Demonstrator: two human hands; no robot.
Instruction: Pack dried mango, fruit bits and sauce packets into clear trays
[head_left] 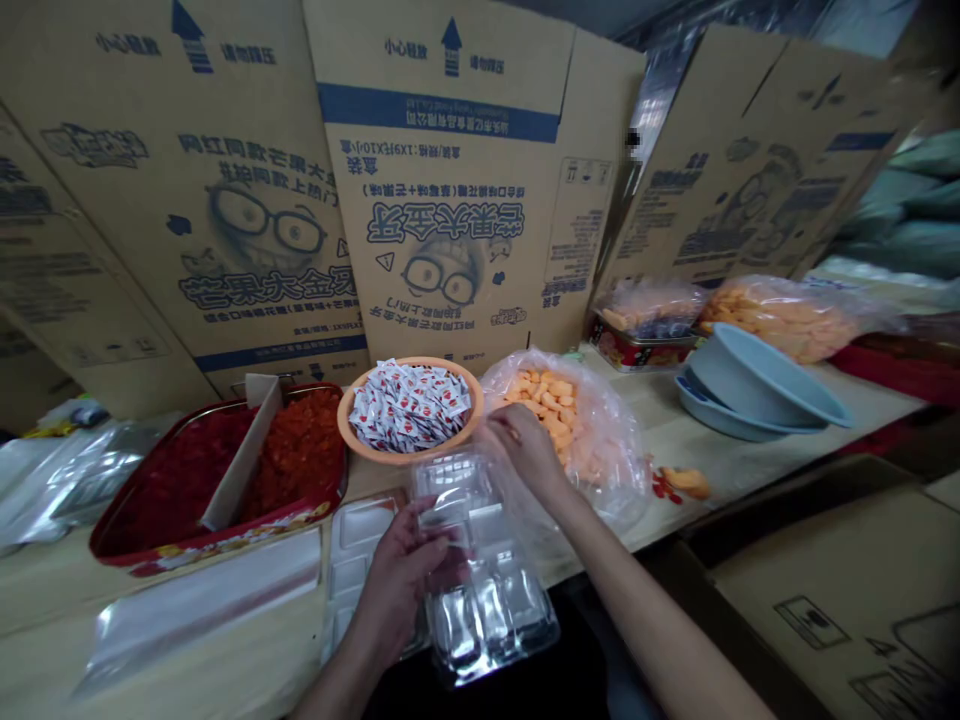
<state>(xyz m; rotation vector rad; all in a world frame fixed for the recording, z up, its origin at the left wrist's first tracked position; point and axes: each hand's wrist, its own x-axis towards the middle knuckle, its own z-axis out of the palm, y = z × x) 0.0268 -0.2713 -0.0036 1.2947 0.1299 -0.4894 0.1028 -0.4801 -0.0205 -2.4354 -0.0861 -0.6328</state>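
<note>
My left hand (405, 570) grips the side of a clear plastic compartment tray (487, 580), thumb on top and fingers underneath. The tray is tilted over the table's front edge, and its compartments look bare. My right hand (525, 450) is above the tray's far right corner with its fingers curled together; what they pinch, if anything, is hidden. Just behind that hand lies an open clear bag of orange candies (555, 405). An orange bowl (352, 440) full of small printed white packets (409, 405) stands beyond the tray. More clear trays (360, 525) lie under my left hand.
At left, a red tin (225, 550) holds red and orange pieces split by a divider (247, 455). Blue basins (765, 380), a loose orange candy (686, 483) and another candy bag (780, 310) sit at right. Cardboard boxes (450, 130) line the back. A plastic sleeve (202, 600) lies in front.
</note>
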